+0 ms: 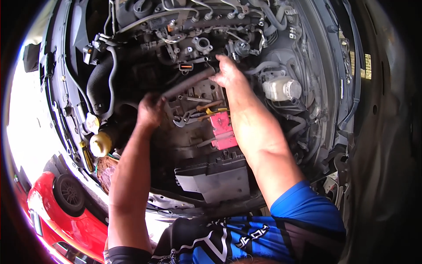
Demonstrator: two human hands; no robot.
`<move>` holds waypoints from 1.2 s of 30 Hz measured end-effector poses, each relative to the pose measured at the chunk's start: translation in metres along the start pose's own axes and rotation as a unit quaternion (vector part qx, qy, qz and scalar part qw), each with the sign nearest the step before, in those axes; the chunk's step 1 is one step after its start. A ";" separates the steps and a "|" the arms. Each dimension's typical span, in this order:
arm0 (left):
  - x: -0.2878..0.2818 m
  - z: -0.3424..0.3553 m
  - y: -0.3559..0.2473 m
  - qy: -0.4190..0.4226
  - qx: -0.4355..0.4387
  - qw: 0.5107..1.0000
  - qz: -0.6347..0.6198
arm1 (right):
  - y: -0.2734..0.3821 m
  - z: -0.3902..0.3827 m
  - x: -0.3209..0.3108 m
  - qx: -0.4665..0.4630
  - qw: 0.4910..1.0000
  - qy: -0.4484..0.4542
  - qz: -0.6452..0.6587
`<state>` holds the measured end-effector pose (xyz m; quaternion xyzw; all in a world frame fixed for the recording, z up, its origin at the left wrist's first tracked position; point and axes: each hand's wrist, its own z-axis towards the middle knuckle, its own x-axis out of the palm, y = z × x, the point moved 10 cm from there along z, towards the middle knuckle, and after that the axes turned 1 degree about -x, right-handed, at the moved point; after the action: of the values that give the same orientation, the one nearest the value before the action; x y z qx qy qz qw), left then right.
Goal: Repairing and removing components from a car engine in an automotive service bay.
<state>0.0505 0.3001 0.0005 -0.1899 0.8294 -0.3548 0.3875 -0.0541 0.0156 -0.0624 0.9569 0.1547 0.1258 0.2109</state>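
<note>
Blue-black shirt (259,233) nearest, a tube (189,84) is clasped by left hand (150,110) and right hand (226,73) over the metal tray (178,138)'s far edge, apparently being positioned; steady aim is needed.

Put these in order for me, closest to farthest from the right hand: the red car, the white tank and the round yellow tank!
In the head view, from the right hand:
1. White tank: to its right, slightly lower.
2. Round yellow tank: far left, lower.
3. Red car: lower left, outside.
</note>
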 end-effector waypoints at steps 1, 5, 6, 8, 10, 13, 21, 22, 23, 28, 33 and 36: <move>0.018 0.000 -0.010 0.031 0.014 0.999 0.017 | 0.009 0.019 -0.021 -0.013 1.000 0.023 -0.008; -0.023 -0.022 -0.079 -0.011 0.184 0.983 -0.011 | 0.000 0.011 -0.032 -0.087 0.995 -0.044 -0.013; -0.029 -0.032 -0.134 -0.019 0.285 0.957 0.046 | 0.014 0.022 -0.047 -0.084 0.994 -0.054 0.047; -0.042 -0.042 -0.190 -0.037 0.360 0.925 0.118 | 0.011 0.017 -0.037 -0.092 0.988 -0.071 0.105; -0.049 -0.049 -0.219 -0.019 0.400 0.902 0.164 | 0.005 0.011 -0.030 -0.097 0.974 -0.083 0.185; -0.062 -0.060 -0.223 -0.015 0.423 0.893 0.154 | -0.003 -0.004 -0.024 -0.097 0.968 -0.094 0.210; -0.043 -0.054 -0.183 -0.006 0.288 0.957 0.022 | 0.016 -0.002 -0.035 -0.107 0.950 -0.097 0.278; -0.034 -0.045 -0.191 -0.001 0.295 0.955 0.011 | 0.033 0.001 -0.045 -0.129 0.950 -0.055 0.279; -0.026 -0.037 -0.200 0.006 0.303 0.953 0.000 | 0.049 0.018 -0.054 -0.146 0.936 0.011 0.319; 0.014 -0.013 -0.171 0.081 0.191 0.977 0.038 | 0.052 0.010 -0.086 -0.208 0.942 -0.164 0.207; 0.066 -0.006 -0.136 0.099 0.210 0.972 0.023 | 0.074 0.011 -0.111 -0.213 0.940 -0.161 0.213; 0.061 -0.002 -0.087 0.088 0.169 0.982 0.010 | 0.052 -0.001 -0.096 -0.167 0.957 -0.222 0.088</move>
<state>0.0140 0.2062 0.0345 -0.0816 0.7902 -0.5013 0.3430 -0.1300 -0.0625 -0.0557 0.9216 -0.0044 -0.0472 0.3852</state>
